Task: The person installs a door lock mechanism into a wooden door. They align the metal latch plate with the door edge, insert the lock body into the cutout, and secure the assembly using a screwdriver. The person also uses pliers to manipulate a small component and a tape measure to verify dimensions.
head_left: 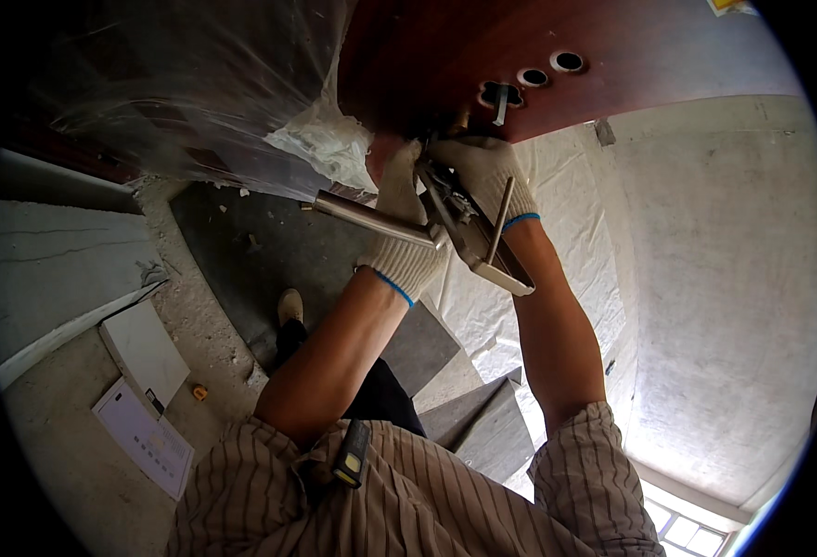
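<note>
Between my two gloved hands is a metal door handle set: a long plate (pixel 484 255) with a silver lever (pixel 371 219) sticking out to the left. My left hand (pixel 406 258) is closed round the plate from beneath the lever, its thumb stretching up toward the door's edge. At the plate's upper end my right hand (pixel 484 167) is closed on it, its fingertips mostly hidden by the plate and shadow. Just beyond stands a red-brown door (pixel 436 51). A square metal spindle (pixel 501 104) pokes out of a shaped hole in it, with two round holes alongside.
Clear plastic film (pixel 232 74) covers part of the door and bunches at its edge. To the left lie a white panel (pixel 144 348), a printed sheet (pixel 144 441) and a yellow tape measure (pixel 200 393). A pale plaster wall (pixel 724 278) rises at right.
</note>
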{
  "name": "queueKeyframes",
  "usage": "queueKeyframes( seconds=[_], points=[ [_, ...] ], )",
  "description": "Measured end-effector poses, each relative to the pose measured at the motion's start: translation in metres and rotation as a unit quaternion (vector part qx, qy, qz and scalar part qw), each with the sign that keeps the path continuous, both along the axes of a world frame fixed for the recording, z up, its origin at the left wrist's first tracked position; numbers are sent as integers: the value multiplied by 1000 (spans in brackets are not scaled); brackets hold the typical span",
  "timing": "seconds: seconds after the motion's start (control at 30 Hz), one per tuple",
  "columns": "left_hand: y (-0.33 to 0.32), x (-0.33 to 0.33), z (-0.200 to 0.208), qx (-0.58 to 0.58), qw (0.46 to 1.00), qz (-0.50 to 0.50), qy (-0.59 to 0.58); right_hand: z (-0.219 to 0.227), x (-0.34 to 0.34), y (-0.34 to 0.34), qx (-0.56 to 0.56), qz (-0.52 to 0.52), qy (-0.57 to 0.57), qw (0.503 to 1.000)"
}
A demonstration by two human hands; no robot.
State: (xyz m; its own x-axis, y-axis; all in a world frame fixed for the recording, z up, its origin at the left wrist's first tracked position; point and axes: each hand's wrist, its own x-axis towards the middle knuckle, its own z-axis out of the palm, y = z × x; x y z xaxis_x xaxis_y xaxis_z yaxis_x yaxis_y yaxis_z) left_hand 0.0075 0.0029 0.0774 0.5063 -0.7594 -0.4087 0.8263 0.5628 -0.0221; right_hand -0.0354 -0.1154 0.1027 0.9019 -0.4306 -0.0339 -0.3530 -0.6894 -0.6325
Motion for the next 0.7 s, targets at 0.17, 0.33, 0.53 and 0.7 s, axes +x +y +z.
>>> queueKeyframes(
  seconds=[0.17,0.33,0.53,0.7],
  points=[
    [0,1,-1,-51,998,-4,21,11,-2,7,-109,54,-3,993],
    [-2,5,-21,-84,995,-44,-30,4,-4,-1,-25,30,2,999],
    [12,14,-21,23,933,-114,-341,-1,-2,9,51,-70,-5,996],
    [34,17,-13,363,469,-103,-798,-16,-12,7,84,-53,-88,991]
  ],
)
